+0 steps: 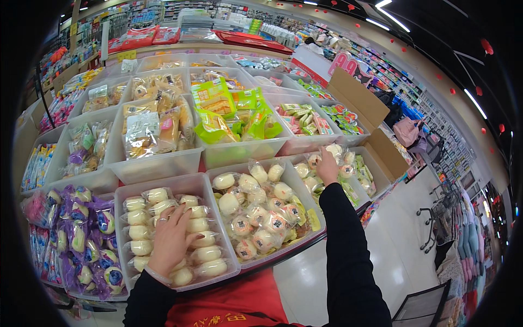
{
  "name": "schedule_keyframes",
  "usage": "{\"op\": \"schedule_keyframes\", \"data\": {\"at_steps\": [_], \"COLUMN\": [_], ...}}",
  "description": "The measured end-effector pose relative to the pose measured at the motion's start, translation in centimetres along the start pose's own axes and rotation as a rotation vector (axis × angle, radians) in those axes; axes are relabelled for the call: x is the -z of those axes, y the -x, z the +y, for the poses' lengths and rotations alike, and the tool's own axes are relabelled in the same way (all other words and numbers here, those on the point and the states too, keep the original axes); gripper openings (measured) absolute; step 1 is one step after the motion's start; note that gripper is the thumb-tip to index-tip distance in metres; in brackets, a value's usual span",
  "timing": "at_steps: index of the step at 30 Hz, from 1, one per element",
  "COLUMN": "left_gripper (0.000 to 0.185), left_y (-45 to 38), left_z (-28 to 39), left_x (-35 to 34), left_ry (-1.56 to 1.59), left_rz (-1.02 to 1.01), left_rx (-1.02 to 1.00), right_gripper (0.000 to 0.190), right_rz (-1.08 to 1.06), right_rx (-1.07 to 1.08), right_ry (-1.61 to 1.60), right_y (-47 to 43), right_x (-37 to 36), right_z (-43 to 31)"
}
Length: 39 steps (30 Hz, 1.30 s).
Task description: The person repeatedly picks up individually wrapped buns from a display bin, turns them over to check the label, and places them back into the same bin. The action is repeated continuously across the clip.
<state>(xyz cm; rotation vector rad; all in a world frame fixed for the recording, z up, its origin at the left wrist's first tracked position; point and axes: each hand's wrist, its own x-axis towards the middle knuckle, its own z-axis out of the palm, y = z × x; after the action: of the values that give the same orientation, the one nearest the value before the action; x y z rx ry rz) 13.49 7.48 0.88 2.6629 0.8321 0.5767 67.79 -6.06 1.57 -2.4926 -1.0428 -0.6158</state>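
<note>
My left hand (173, 235) lies with spread fingers over wrapped cream-coloured buns (212, 267), which stand in rows in a translucent plastic bin (232, 261). My right hand (327, 166) reaches into a bin further right, at a wrapped white bun (334, 150); its fingertips are partly hidden, so a grip cannot be made out. Between the hands, another bin (320, 229) holds round wrapped buns (274, 222) with printed wrappers, lying loose over yellow packets. Purple-wrapped buns (108, 222) fill the bin at the left.
Behind stand bins of bagged bread (141, 128), green snack packets (212, 98) and pink-and-green packets (304, 118). An upright cardboard flap (357, 98) rises at the right. Red packages (135, 37) lie along the back shelf. A tiled aisle floor (402, 229) extends right, with a cart (429, 225) beyond.
</note>
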Motion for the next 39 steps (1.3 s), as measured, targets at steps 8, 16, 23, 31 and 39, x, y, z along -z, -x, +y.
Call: {"op": "schedule_keyframes", "data": {"at_steps": [8,16,23,31,39], "left_gripper": [0.059,0.046,0.05,0.031,0.028], "left_y": [-0.1,-0.6,-0.1,-0.5,-0.3], "left_z": [0.2,-0.2,-1.3,-2.5,-2.9], "left_x": [0.3,0.7,1.2,0.6,-0.2], "left_ry": [0.048,0.394,1.319,1.848,1.844], "left_rz": [0.093,0.353,0.021,0.468,0.438], "left_rx": [-0.023,-0.026,0.364,0.551,0.559], "right_gripper": [0.014,0.002,0.01,0.041,0.024], "right_rz": [0.243,-0.164,-0.647,-0.748,-0.303], "right_rx": [-0.173,0.031,0.369,-0.215,0.224], "right_ry": [-0.15,-1.288,-1.009,-1.569,-1.133], "right_y": [1.8,5.8,13.6,16.9,18.5], "right_x": [1.9,10.4,8.4,4.7,4.3], "right_z": [-1.0,-16.1,-33.6,-35.4,-36.1]}}
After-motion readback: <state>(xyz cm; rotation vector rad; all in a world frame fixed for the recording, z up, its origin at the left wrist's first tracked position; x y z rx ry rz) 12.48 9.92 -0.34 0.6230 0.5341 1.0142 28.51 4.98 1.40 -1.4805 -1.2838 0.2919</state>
